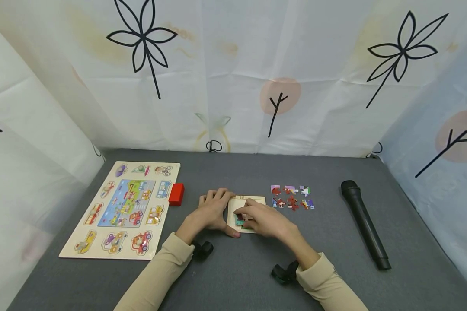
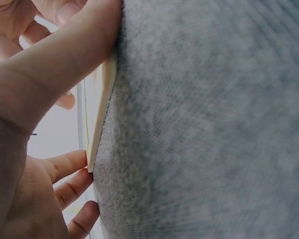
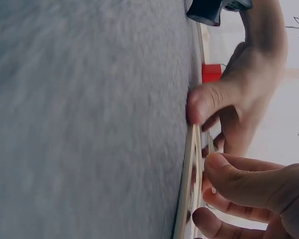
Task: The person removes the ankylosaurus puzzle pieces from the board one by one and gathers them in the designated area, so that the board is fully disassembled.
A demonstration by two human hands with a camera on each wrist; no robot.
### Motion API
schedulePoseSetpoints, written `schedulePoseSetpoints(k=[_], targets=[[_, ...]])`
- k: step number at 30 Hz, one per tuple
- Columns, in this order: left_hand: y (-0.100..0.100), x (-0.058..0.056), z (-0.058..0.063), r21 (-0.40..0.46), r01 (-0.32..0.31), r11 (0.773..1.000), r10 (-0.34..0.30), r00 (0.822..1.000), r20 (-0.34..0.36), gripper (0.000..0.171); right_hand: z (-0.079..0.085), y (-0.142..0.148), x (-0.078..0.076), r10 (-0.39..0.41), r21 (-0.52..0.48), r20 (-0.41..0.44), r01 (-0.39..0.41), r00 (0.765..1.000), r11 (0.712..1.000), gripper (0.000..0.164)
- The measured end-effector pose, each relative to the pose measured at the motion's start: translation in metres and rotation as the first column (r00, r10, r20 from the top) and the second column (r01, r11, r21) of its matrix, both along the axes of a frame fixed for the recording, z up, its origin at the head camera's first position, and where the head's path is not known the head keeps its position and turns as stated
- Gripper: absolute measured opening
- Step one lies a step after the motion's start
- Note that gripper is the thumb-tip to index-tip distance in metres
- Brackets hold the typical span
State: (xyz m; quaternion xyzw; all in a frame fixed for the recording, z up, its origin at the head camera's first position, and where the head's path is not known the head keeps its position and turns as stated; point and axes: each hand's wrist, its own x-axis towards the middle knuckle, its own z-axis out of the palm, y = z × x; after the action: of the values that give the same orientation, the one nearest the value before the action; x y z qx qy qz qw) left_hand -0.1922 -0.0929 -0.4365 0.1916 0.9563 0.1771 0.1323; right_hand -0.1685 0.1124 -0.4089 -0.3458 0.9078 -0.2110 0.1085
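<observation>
A small wooden puzzle tray [image 1: 257,200] lies flat in the middle of the table. Spread along its left side is my left hand [image 1: 215,212], with the thumb at the near left corner and the other fingers towards the far edge. Over the tray, my right hand [image 1: 270,221] pinches a thin puzzle piece [image 3: 212,143] between thumb and fingers, tilted on edge close above the tray. Some green and dark picture parts show in the tray below the right fingertips; the rest is hidden by that hand. Several loose puzzle pieces [image 1: 292,202] lie in two rows right of the tray.
At the left is a large wooden picture board [image 1: 87,244] with vehicles and toys. A red block [image 1: 177,194] sits against its right edge. On the right side lies a black microphone [image 1: 366,224]. A white patterned curtain [image 1: 233,65] stands behind the grey table [image 1: 233,272].
</observation>
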Motion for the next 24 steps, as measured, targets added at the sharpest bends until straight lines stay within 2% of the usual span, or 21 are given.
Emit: schedulePoseSetpoints(k=[6, 16, 24], targets=[[0.0, -0.002, -0.005, 0.014, 0.004, 1.0, -0.004, 1.0, 0.003, 0.115, 0.005, 0.021, 0.002, -0.02, -0.009, 0.01, 0.02, 1.0, 1.0, 0.033], [0.0, 0.001, 0.0, -0.004, 0.002, 1.0, -0.002, 1.0, 0.002, 0.114, 0.006, 0.059, 0.007, -0.114, 0.034, -0.005, 0.114, 0.993, 0.993, 0.033], [0.0, 0.001, 0.001, 0.008, 0.001, 1.0, -0.001, 1.0, 0.0, 0.115, 0.005, 0.075, 0.012, -0.173, 0.07, -0.036, 0.175, 0.984, 0.982, 0.035]])
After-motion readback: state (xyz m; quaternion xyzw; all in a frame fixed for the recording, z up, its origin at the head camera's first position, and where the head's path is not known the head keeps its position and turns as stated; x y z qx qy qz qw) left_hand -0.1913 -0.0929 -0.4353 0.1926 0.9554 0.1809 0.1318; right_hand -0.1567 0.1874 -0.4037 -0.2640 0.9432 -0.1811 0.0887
